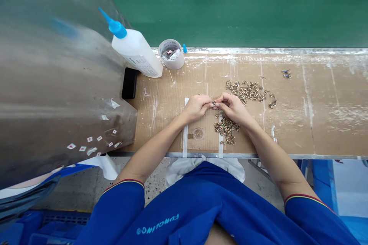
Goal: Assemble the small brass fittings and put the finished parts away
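Note:
My left hand (197, 107) and my right hand (231, 108) meet over the cardboard-covered bench, fingertips pinched together. Between them is a tiny dark piece (213, 103), too small to name, which looks like the small pieces in the piles. Just below my right hand lies a pile of small brown-and-gold pieces (227, 127). A second pile of similar pieces (249, 92) spreads out beyond that hand. Nearer my body, a small round clear dish (198, 133) sits on a taped-down cardboard sheet (204, 144), with a thin stick across it.
A white bottle with a blue nozzle (138, 51) leans at the back left, beside a round tub (171, 55) holding scraps. A black block (130, 83) stands against the metal panel (71, 95) on the left. Two bluish pieces (286, 73) lie far right. Behind runs a green surface (235, 11).

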`<state>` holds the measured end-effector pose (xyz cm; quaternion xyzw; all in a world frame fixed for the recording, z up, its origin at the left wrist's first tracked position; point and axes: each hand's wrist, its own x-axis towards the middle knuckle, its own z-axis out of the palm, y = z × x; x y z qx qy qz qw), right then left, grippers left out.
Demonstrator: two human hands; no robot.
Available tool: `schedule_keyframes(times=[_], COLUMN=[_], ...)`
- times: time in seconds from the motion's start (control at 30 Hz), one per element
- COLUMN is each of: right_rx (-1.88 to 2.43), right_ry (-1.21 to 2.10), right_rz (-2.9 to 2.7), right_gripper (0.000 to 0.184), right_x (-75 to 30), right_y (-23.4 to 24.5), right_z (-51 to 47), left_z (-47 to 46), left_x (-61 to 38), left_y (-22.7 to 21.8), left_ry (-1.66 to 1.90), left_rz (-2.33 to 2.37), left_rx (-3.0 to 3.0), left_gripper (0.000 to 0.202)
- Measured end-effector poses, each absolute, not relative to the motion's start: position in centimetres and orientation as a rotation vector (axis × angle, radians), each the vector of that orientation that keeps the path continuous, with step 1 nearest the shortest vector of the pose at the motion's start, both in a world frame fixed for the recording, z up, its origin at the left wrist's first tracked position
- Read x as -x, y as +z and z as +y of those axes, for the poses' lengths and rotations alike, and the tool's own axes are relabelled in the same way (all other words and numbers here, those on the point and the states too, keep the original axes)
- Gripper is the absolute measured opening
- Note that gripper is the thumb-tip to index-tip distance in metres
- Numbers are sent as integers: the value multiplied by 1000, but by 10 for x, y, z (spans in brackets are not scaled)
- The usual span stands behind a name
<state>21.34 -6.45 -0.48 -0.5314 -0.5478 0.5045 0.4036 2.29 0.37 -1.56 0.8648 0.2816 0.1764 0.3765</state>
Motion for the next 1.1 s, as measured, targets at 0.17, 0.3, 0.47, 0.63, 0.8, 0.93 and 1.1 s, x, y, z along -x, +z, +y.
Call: schedule_keyframes(times=[0.17,0.3,0.47,0.63,0.8,0.93,1.1], right_rx=[1306,1306,1347,1397,1427,1412,1367], right_ry=[1330,1337,1248,1188,1105,1126,1200], right_rz=[-1288,-1276,-1320,-1385,-1457,-1472,-1385], right_gripper=[37,36,42,40,28,27,37], right_x=[-215,-214,-210,-205,-204,-204,-202], right_y=[-4,-6,-9,-9,-7,-6,-7], right_z=[-62,-63,-65,-66,-65,-65,-64], left_z=[4,4,4,4,4,5,7], left_x=[-21,-21,-23,-23,-24,-24,-22], left_y=[-12,-11,-14,-18,-19,-17,-8], left_ry=[493,521,461,457,467,451,438], left_rz=[712,680,722,725,732,735,714], left_rx=[-2178,-2161,-2174,-2209,-2214,-2215,-2156], left_gripper=[27,28,27,27,26,25,28])
